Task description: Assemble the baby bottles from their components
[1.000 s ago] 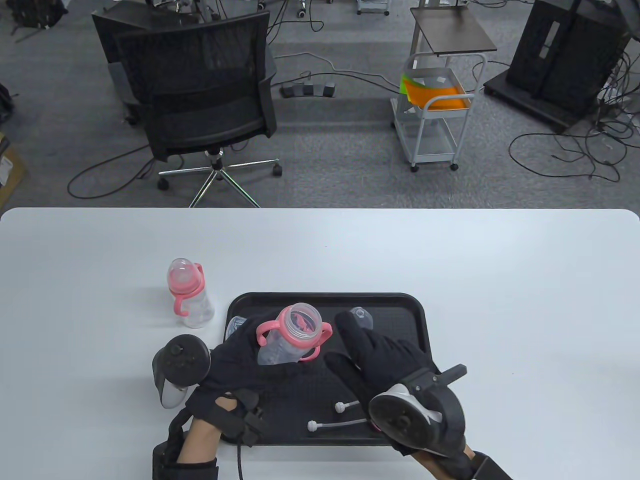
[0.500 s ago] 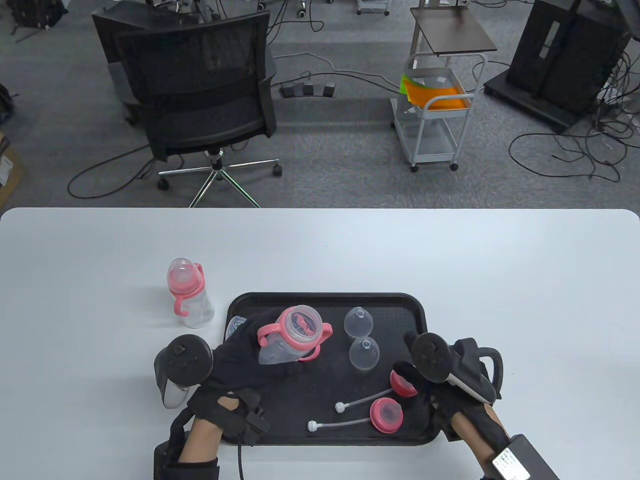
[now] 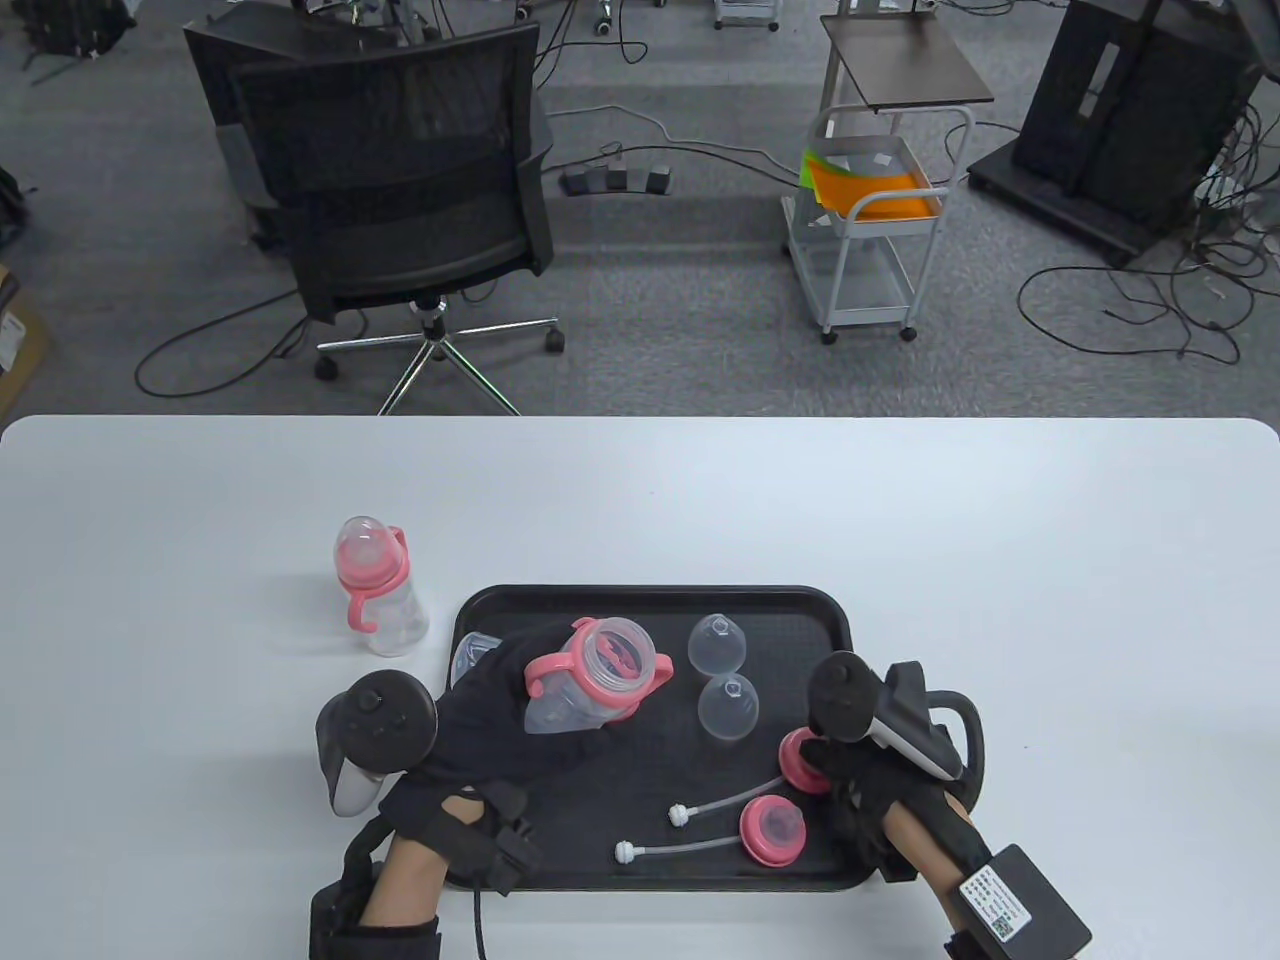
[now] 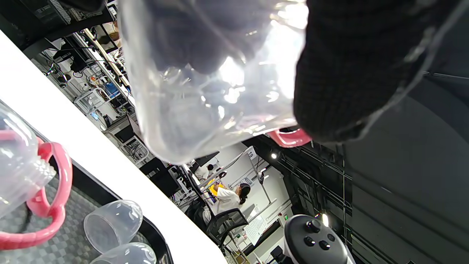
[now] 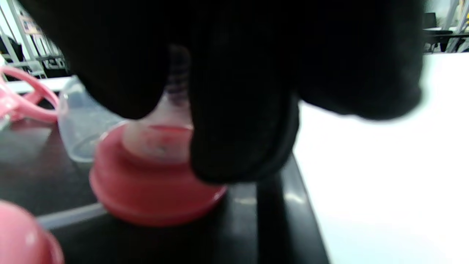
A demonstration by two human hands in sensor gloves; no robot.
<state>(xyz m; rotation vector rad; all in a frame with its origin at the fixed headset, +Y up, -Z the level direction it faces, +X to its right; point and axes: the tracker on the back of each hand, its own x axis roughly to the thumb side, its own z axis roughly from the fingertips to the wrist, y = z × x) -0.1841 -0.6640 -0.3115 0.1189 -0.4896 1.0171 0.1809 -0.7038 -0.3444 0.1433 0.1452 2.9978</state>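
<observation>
My left hand (image 3: 555, 705) grips a clear bottle (image 3: 590, 685) with a pink handled collar, tilted above the black tray (image 3: 650, 597). In the left wrist view my fingers (image 4: 348, 66) wrap the bottle body (image 4: 205, 80). My right hand (image 3: 815, 765) pinches the tip of a pink nipple ring (image 3: 798, 758) that rests on the tray's right front; my fingers (image 5: 238, 121) cover its top (image 5: 154, 176). A second pink nipple ring (image 3: 772, 830), two straws (image 3: 700, 805) and two clear caps (image 3: 715, 640) lie on the tray.
An assembled bottle (image 3: 375, 585) stands on the white table left of the tray. Another clear bottle part (image 3: 468, 655) lies at the tray's left edge, partly behind my left hand. A black office chair (image 3: 400, 200) stands beyond the table.
My right hand drew back from the tray's middle to its right front, uncovering the caps and nipple rings, and closed on one ring. My left hand shifted the bottle slightly to the right.
</observation>
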